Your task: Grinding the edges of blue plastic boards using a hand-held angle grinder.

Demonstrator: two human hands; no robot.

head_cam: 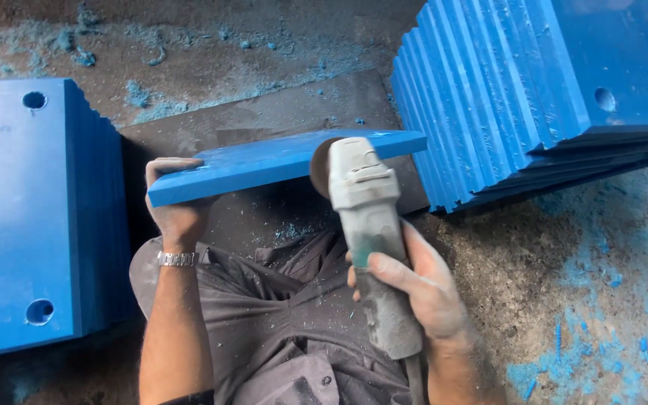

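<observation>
Far left, I see a stack of blue plastic slabs (20,217) lying flat, stepped edges to the right, two round holes showing in the top face. Ground beside it is dark and dusty.

Next, my left hand (175,204): fingers curled over the near left end of a single blue slab (279,159), gripping its edge from behind, thumb side hidden. A metal wristwatch (178,259) sits on that wrist. The slab is held on edge, tilted, its long thin face turned up, running from my left hand rightward toward the second stack. Below it, grey trousers (279,315) with blue flecks on the cloth.

Centre: an angle grinder (369,225), grey and dust-coated, nose pointing away from me. Its disc (318,166) meets the slab's near edge, right of the middle. My right hand (421,289) is wrapped closed round the grinder's body, thumb across the top.

Right: a second stack of blue slabs (519,90), leaning and fanned, one hole visible at top right. The held slab's far end is just beside it; I cannot tell whether they touch.

Far right: blue shavings (594,330) scattered over the floor.
</observation>
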